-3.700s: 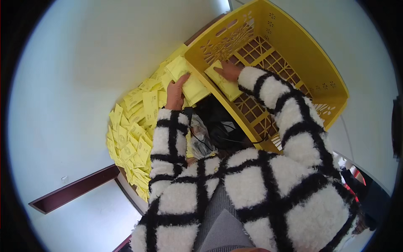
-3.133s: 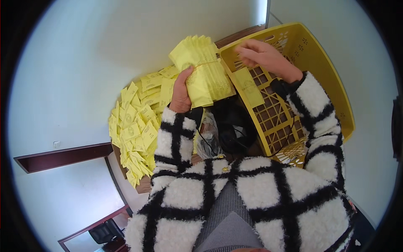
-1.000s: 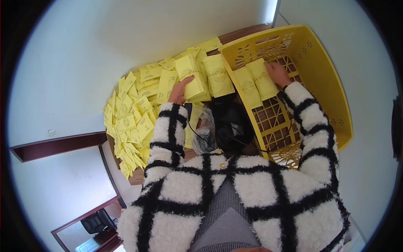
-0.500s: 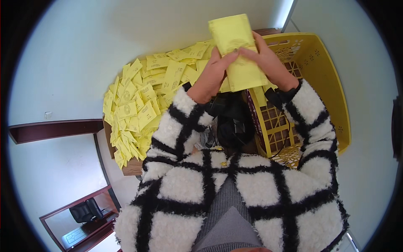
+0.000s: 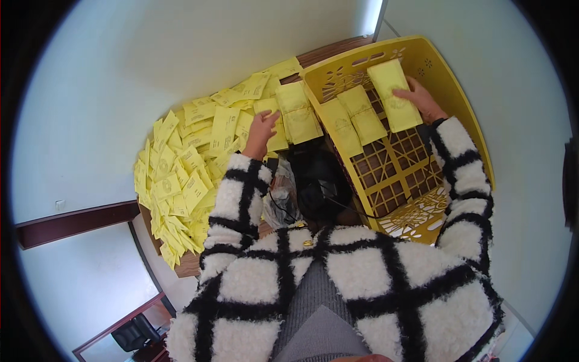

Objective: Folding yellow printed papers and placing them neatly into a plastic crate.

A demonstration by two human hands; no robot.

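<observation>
A: How do we find the right hand?

B: We see it closed on a flat, oblong yellow bundle, over the lattice floor of a plastic crate; the fingers behind the bundle are hidden.

A: And the left hand?

B: Half open, nothing visibly held; we cannot tell whether it touches the packets beneath. Left of it lies a papery pile; black objects at its lower right are indistinct.

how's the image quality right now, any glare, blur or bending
Head view: a bright, washed-out strip glares at the top, right of centre; head view: black corners and fisheye bending, with the yellow crate's far right edge bowed; head view: the right hand and its yellow bundle show no heavy blur.
</observation>
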